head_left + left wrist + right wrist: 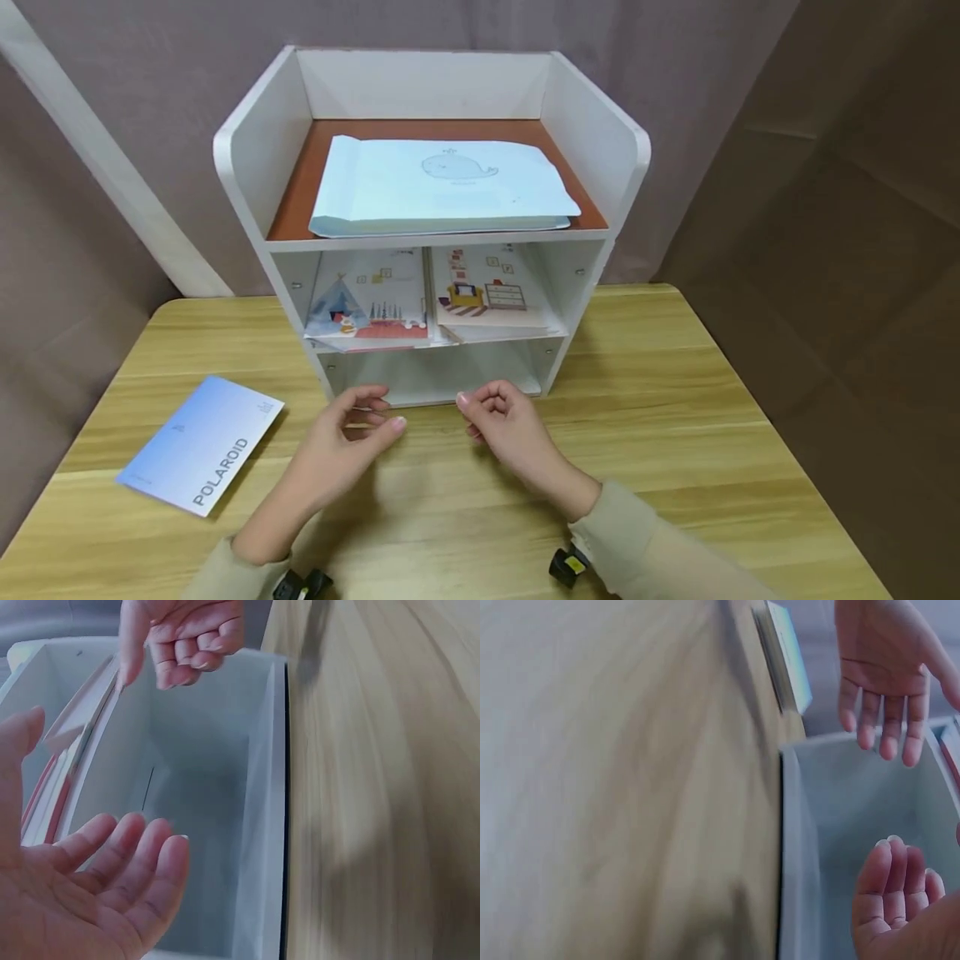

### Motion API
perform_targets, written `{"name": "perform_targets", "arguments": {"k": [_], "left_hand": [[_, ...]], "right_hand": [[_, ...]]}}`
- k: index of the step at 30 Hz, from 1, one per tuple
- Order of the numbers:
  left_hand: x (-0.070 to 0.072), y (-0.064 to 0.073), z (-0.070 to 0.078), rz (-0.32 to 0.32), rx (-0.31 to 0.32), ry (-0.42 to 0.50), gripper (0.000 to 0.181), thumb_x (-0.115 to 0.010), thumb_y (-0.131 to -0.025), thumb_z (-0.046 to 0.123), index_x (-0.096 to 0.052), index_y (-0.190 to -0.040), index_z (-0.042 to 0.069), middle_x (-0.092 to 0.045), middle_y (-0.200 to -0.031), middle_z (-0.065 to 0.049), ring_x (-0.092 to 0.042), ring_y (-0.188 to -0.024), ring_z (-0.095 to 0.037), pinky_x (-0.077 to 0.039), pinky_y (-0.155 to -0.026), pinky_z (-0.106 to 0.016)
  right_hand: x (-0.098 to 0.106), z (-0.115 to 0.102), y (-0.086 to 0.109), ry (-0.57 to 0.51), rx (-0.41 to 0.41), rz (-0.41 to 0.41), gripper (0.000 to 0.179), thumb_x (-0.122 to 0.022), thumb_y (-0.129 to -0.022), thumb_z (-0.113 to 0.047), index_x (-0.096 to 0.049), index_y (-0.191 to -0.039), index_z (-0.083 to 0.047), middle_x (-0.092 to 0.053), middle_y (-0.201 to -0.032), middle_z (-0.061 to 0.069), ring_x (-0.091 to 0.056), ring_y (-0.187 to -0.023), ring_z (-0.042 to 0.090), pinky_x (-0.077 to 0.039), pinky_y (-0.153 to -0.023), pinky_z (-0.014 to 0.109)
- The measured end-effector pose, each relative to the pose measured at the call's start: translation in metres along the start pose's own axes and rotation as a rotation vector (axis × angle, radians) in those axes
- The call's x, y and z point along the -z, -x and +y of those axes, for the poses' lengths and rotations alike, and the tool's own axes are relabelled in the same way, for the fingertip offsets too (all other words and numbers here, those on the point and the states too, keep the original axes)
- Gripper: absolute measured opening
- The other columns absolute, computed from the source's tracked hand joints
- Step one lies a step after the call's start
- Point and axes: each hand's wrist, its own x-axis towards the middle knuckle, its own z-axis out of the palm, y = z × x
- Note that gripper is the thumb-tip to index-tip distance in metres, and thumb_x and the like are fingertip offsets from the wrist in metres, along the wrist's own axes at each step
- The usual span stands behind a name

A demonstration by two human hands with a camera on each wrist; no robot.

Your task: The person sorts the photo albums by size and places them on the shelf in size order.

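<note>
Both hands are in front of the lowest compartment (442, 371) of a small white shelf unit (420, 83), holding nothing. My left hand (333, 458) has loosely bent fingers and its thumb apart from them. Opposite it, the right hand (517, 437) also has bent fingers, with the thumb near the forefinger. Between the two hands is a gap. Seen from the left wrist, the left palm (105, 907) faces up before the lowest compartment. In the right wrist view, the right fingers (892, 889) are curved and hold nothing.
A thick blue-and-white book marked POLAROID (202, 442) lies on the wooden table (675, 467) at left. Two illustrated books (375, 292) lie side by side on the middle shelf. On the brown top shelf (427, 129) rests a pale item with a whale drawing (450, 187).
</note>
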Motion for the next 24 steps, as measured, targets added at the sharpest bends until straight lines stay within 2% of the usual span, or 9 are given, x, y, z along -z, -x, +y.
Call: {"name": "perform_targets", "arguments": {"k": [3, 7, 12, 16, 19, 24], "left_hand": [[0.012, 0.007, -0.004, 0.002, -0.023, -0.045, 0.054, -0.075, -0.085, 0.035, -0.055, -0.128, 0.009, -0.061, -0.110, -0.006, -0.061, -0.099, -0.023, -0.052, -0.088, -0.038], [0.033, 0.018, -0.008, 0.032, -0.033, -0.167, 0.057, -0.074, -0.086, 0.036, -0.054, -0.130, 0.005, -0.063, -0.112, -0.010, -0.061, -0.103, -0.029, -0.052, -0.090, -0.042], [0.064, 0.028, -0.020, 0.095, -0.020, -0.462, 0.071, -0.069, -0.085, 0.052, -0.052, -0.132, 0.002, -0.062, -0.117, -0.016, -0.059, -0.106, -0.032, -0.050, -0.088, -0.051], [0.090, 0.033, -0.033, 0.166, -0.066, -0.670, 0.077, -0.071, -0.081, 0.056, -0.053, -0.128, -0.002, -0.061, -0.116, -0.021, -0.057, -0.104, -0.039, -0.046, -0.084, -0.057], [0.107, 0.035, -0.041, 0.209, -0.071, -0.742, 0.079, -0.073, -0.079, 0.056, -0.052, -0.127, -0.004, -0.057, -0.117, -0.027, -0.051, -0.107, -0.047, -0.041, -0.084, -0.061], [0.129, 0.033, -0.055, 0.276, -0.022, -0.787, 0.085, -0.072, -0.080, 0.055, -0.045, -0.132, -0.007, -0.046, -0.123, -0.038, -0.039, -0.111, -0.058, -0.032, -0.085, -0.067]], "right_hand": [[-0.015, 0.004, 0.001, -0.004, -0.010, -0.039, 0.033, -0.071, -0.090, -0.029, -0.055, -0.102, -0.002, -0.062, -0.085, 0.016, -0.063, -0.076, 0.039, -0.056, -0.070, 0.052], [-0.035, 0.010, 0.003, -0.028, -0.042, -0.111, 0.040, -0.071, -0.090, -0.029, -0.051, -0.110, -0.001, -0.063, -0.089, 0.014, -0.064, -0.078, 0.037, -0.057, -0.069, 0.047], [-0.064, 0.016, 0.001, -0.116, -0.087, -0.185, 0.045, -0.070, -0.091, -0.025, -0.045, -0.119, 0.000, -0.061, -0.096, 0.011, -0.064, -0.082, 0.035, -0.057, -0.069, 0.042], [-0.093, 0.015, -0.002, -0.155, -0.102, -0.224, 0.048, -0.071, -0.090, -0.025, -0.044, -0.122, 0.000, -0.060, -0.099, 0.010, -0.064, -0.084, 0.034, -0.058, -0.068, 0.037], [-0.117, 0.014, -0.003, -0.175, -0.116, -0.244, 0.049, -0.071, -0.090, -0.024, -0.044, -0.124, -0.002, -0.059, -0.100, 0.009, -0.064, -0.085, 0.034, -0.058, -0.068, 0.035], [-0.156, 0.012, -0.007, -0.207, -0.172, -0.209, 0.050, -0.073, -0.088, -0.020, -0.045, -0.127, -0.006, -0.059, -0.099, 0.006, -0.065, -0.077, 0.031, -0.058, -0.068, 0.036]]}}
